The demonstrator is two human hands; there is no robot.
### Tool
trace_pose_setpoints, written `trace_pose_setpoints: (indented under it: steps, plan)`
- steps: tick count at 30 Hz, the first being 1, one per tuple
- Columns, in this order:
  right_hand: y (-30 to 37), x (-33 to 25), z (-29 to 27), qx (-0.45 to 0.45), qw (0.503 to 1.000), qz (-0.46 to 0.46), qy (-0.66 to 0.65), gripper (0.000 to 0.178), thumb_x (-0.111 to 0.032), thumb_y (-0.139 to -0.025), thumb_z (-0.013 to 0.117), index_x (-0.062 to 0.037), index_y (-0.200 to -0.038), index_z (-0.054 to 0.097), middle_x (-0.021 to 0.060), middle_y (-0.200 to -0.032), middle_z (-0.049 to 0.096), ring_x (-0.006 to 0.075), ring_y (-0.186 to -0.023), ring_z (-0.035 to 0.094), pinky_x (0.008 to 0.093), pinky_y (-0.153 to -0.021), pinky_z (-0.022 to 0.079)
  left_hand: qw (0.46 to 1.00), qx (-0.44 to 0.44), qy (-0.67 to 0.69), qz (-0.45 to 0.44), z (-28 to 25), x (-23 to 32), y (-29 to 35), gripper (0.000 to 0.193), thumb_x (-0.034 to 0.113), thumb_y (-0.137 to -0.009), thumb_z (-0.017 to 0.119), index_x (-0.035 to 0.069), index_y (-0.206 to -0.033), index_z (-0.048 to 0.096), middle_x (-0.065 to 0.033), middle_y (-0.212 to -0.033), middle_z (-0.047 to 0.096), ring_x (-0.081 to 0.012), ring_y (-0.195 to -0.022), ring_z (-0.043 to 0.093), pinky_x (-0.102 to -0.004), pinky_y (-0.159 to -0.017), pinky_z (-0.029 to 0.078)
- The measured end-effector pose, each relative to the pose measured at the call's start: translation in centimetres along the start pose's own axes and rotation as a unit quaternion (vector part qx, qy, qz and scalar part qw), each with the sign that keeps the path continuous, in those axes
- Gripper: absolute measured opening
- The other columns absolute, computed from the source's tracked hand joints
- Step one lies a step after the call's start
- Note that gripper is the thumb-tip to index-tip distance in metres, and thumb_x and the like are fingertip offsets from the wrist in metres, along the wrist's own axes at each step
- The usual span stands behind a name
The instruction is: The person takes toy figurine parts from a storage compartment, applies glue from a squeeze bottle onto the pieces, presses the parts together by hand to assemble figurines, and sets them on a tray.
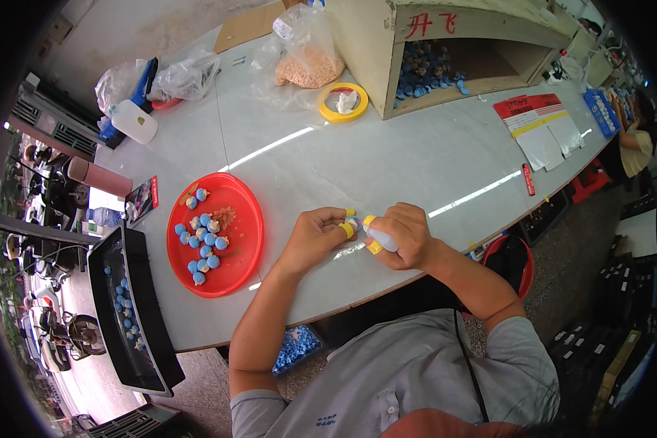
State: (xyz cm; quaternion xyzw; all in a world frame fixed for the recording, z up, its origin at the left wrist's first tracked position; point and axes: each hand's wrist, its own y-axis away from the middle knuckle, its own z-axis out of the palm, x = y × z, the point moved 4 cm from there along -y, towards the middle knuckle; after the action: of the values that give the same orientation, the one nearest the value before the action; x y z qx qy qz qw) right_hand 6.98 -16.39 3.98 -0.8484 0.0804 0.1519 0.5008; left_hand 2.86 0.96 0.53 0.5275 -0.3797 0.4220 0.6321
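Note:
My left hand (315, 238), with yellow tape round its finger ends, pinches a small blue-and-white piece (353, 221) above the table's near part. The fingers hide much of that piece. Close beside it, my right hand (409, 239) is closed round a small white squeeze bottle (384, 239), its tip pointing at the piece. Yellow tape wraps fingers of this hand too. Left of my hands lies a round red plate (245, 257) bearing several small blue-and-cream figures (206, 241) and a heap of tiny peach-coloured bits (226, 217).
A black tray (153, 321) with more blue pieces stands past the table's left edge. At the back are a wooden box (358, 44) holding dark blue parts, a yellow tape roll (331, 114) and a bag of peach bits (310, 67). A person (635, 150) sits far right.

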Motion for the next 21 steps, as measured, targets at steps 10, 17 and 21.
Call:
trace_pose_setpoints:
  steps: [10,17,21]
  plan:
    - [0.54,0.2,-0.76,0.035,0.999,0.023,-0.031,0.02,-0.004,-0.071,0.068,-0.0006,-0.088,0.057,0.0098,-0.071,0.062,0.0209,-0.044,0.047,0.0323,-0.044,0.036,1.0,0.005,0.012,-0.003,-0.46,-0.29,0.02,0.034,0.008,-0.088,0.062,-0.01,-0.117,0.058,-0.0116,-0.099,0.067,-0.015,-0.088,0.066,-0.0225,-0.07,0.051]
    - [0.77,0.14,-0.2,-0.003,1.0,0.021,-0.017,0.02,-0.004,-0.071,0.068,0.0,-0.088,0.058,0.01,-0.072,0.063,0.0214,-0.045,0.049,0.0321,-0.045,0.037,1.0,0.008,-0.003,-0.001,-0.21,0.04,0.08,0.033,0.009,-0.089,0.062,-0.009,-0.116,0.058,-0.0111,-0.097,0.067,-0.0139,-0.086,0.066,-0.0218,-0.069,0.051]
    - [0.44,0.0,-0.66,0.025,0.999,0.019,-0.028,0.019,-0.006,-0.073,0.067,0.0003,-0.088,0.057,0.0109,-0.069,0.061,0.0212,-0.046,0.049,0.0318,-0.046,0.037,1.0,0.015,-0.006,-0.005,-0.43,-0.19,-0.02,0.032,0.01,-0.089,0.062,-0.008,-0.116,0.059,-0.01,-0.1,0.067,-0.0144,-0.087,0.066,-0.0219,-0.069,0.05]
